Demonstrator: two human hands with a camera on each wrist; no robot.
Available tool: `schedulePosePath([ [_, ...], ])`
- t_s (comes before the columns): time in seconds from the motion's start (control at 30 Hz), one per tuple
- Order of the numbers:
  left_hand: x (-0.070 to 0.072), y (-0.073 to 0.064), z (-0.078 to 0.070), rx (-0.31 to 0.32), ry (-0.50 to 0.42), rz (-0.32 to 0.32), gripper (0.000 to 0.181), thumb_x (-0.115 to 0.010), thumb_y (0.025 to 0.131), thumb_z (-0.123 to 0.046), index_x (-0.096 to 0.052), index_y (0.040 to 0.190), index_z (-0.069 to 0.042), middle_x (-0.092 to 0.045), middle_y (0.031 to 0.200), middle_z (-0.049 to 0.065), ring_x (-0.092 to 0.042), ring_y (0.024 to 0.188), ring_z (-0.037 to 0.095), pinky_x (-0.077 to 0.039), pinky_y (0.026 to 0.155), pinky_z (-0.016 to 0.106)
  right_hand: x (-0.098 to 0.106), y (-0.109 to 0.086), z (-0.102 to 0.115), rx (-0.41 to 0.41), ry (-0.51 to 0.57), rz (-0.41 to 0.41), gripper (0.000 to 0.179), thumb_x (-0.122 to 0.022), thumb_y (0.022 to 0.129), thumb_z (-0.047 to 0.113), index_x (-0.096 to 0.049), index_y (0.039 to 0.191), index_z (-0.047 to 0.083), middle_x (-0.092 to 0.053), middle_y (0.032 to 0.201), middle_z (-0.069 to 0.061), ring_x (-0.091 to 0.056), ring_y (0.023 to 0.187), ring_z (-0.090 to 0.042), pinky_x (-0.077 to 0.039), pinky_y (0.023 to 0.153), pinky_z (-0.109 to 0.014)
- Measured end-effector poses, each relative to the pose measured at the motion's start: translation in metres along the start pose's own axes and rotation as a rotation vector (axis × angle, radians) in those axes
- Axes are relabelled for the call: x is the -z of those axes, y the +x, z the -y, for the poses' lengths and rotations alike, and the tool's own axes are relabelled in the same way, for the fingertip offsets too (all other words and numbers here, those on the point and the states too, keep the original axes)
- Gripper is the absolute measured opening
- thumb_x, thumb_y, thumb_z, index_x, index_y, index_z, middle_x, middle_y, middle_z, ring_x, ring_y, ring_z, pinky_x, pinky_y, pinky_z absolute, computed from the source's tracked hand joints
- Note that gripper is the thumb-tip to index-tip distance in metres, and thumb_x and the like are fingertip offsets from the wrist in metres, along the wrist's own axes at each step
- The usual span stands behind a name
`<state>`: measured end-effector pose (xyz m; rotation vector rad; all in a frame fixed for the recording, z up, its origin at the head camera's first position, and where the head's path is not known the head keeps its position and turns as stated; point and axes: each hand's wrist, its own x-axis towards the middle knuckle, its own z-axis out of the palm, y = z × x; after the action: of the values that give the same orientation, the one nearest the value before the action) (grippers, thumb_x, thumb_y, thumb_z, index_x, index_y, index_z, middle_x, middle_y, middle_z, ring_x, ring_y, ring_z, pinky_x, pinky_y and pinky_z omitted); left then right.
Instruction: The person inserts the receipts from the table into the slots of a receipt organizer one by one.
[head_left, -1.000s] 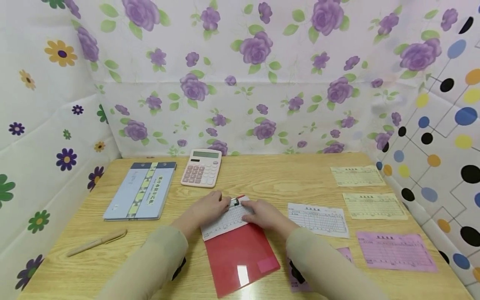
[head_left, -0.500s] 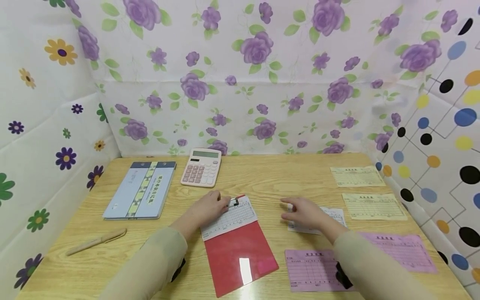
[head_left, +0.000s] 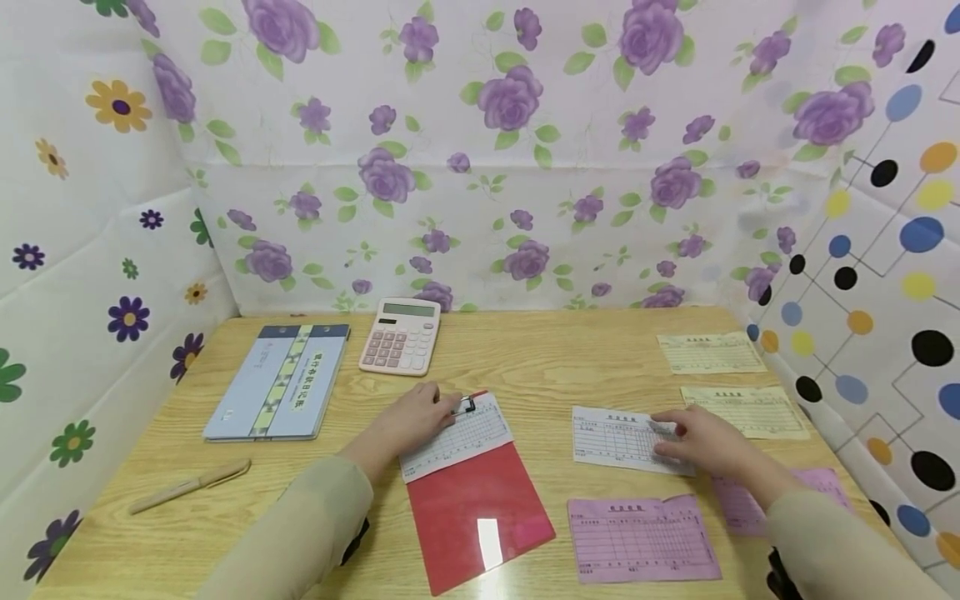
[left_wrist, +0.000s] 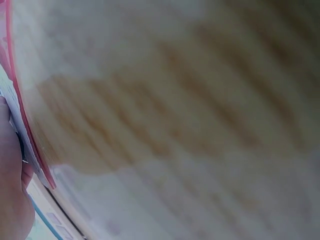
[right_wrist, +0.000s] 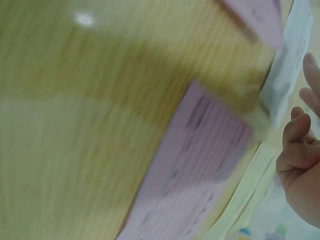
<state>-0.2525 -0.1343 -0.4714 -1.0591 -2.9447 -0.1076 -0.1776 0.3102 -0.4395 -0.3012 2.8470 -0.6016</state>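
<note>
At head-view centre, the left hand (head_left: 405,421) pinches the black clip (head_left: 470,405) of a rectangular red clipboard (head_left: 476,508); the right hand (head_left: 705,437), empty, fingers parted, overlaps a white paper form (head_left: 611,442). Left wrist: clipboard edge-on. Right wrist: fingers loosely bent.

Wood-grain table (head_left: 525,358). Left side: blue ledger (head_left: 251,396) with patterned band, brown pen (head_left: 187,487) nearer, pale pink calculator (head_left: 401,337) at far edge. Middle: red clipboard (head_left: 476,517), askew. Right: white slip (head_left: 611,442); pink slip (head_left: 641,542) nearer; second pink slip (head_left: 738,504), partly hidden; nearer yellow slip (head_left: 765,408), far yellow slip (head_left: 708,354) beyond
</note>
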Motion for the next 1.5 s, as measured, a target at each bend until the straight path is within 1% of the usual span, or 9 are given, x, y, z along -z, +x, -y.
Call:
schedulePosePath([
  [0.13, 0.000, -0.001, 0.001, -0.013, 0.000, -0.004, 0.039, -0.052, 0.097, -0.034, -0.050, 0.134, -0.023, -0.046, 0.099, 0.005, -0.041, 0.082, 0.016, -0.041, 0.072, 0.032, 0.000, -0.007, -0.014, -0.026, -0.011, 0.004, 0.058, -0.073, 0.079, 0.042, -0.061, 0.123, 0.007, -0.052, 0.091, -0.007, -0.047, 0.077, -0.019, -0.041, 0.066, -0.036],
  [0.27, 0.000, -0.002, 0.002, -0.011, 0.003, 0.006, 0.041, -0.053, 0.096, -0.035, -0.049, 0.135, -0.023, -0.047, 0.102, 0.006, -0.043, 0.084, 0.017, -0.042, 0.073, 0.032, -0.005, -0.009, -0.021, -0.057, 0.021, 0.027, 0.058, -0.074, 0.077, 0.041, -0.060, 0.124, 0.010, -0.051, 0.091, -0.007, -0.047, 0.076, -0.019, -0.040, 0.065, -0.035],
  [0.5, 0.001, -0.003, 0.002, -0.021, -0.004, 0.006, 0.044, -0.054, 0.095, -0.036, -0.047, 0.137, -0.023, -0.045, 0.103, 0.006, -0.041, 0.084, 0.017, -0.041, 0.074, 0.032, -0.009, -0.009, -0.019, -0.062, 0.035, 0.015, 0.056, -0.074, 0.079, 0.035, -0.058, 0.126, 0.009, -0.048, 0.088, -0.007, -0.044, 0.073, -0.019, -0.037, 0.063, -0.033],
  [0.83, -0.001, -0.003, 0.002, -0.006, 0.005, 0.013, 0.047, -0.053, 0.095, -0.038, -0.044, 0.140, -0.025, -0.046, 0.106, 0.006, -0.042, 0.086, 0.016, -0.041, 0.076, 0.031, -0.008, -0.006, -0.017, -0.049, 0.050, 0.000, 0.047, -0.071, 0.083, 0.029, -0.059, 0.123, 0.007, -0.046, 0.080, -0.005, -0.043, 0.066, -0.018, -0.036, 0.057, -0.032],
  [0.97, -0.001, -0.002, 0.002, 0.000, 0.003, 0.015, 0.048, -0.053, 0.095, -0.039, -0.045, 0.140, -0.026, -0.046, 0.107, 0.006, -0.042, 0.086, 0.016, -0.041, 0.076, 0.031, -0.008, -0.006, -0.016, -0.069, 0.113, 0.005, 0.046, -0.070, 0.085, 0.027, -0.058, 0.124, 0.006, -0.049, 0.082, -0.006, -0.044, 0.066, -0.018, -0.037, 0.057, -0.032],
  [1.07, -0.001, -0.003, 0.002, -0.004, -0.010, 0.009, 0.047, -0.053, 0.095, -0.038, -0.046, 0.139, -0.025, -0.046, 0.106, 0.006, -0.042, 0.086, 0.017, -0.042, 0.076, 0.032, -0.008, -0.006, -0.013, -0.102, 0.208, -0.003, 0.044, -0.068, 0.086, 0.026, -0.058, 0.124, 0.006, -0.050, 0.083, -0.008, -0.045, 0.065, -0.019, -0.040, 0.055, -0.032],
  [1.2, -0.001, -0.003, 0.002, -0.010, -0.014, -0.002, 0.046, -0.053, 0.095, -0.038, -0.047, 0.138, -0.025, -0.046, 0.106, 0.007, -0.042, 0.086, 0.018, -0.042, 0.076, 0.033, -0.007, -0.004, -0.009, -0.133, 0.333, -0.048, 0.044, -0.065, 0.089, 0.029, -0.057, 0.125, 0.006, -0.048, 0.084, -0.008, -0.045, 0.067, -0.019, -0.041, 0.056, -0.032],
  [1.37, -0.001, -0.003, 0.003, 0.004, -0.021, 0.008, 0.047, -0.052, 0.095, -0.039, -0.046, 0.139, -0.025, -0.047, 0.107, 0.007, -0.042, 0.088, 0.018, -0.042, 0.077, 0.033, -0.005, -0.001, -0.001, -0.134, 0.409, -0.093, 0.042, -0.059, 0.093, 0.031, -0.055, 0.127, 0.006, -0.046, 0.094, -0.010, -0.046, 0.079, -0.021, -0.043, 0.065, -0.034],
  [1.5, 0.000, -0.003, 0.003, 0.004, -0.036, 0.010, 0.047, -0.052, 0.095, -0.039, -0.046, 0.139, -0.025, -0.047, 0.108, 0.007, -0.043, 0.089, 0.018, -0.041, 0.078, 0.034, -0.002, 0.005, 0.009, -0.110, 0.471, -0.116, 0.041, -0.057, 0.095, 0.027, -0.052, 0.129, 0.005, -0.049, 0.112, -0.014, -0.054, 0.095, -0.024, -0.049, 0.074, -0.036],
])
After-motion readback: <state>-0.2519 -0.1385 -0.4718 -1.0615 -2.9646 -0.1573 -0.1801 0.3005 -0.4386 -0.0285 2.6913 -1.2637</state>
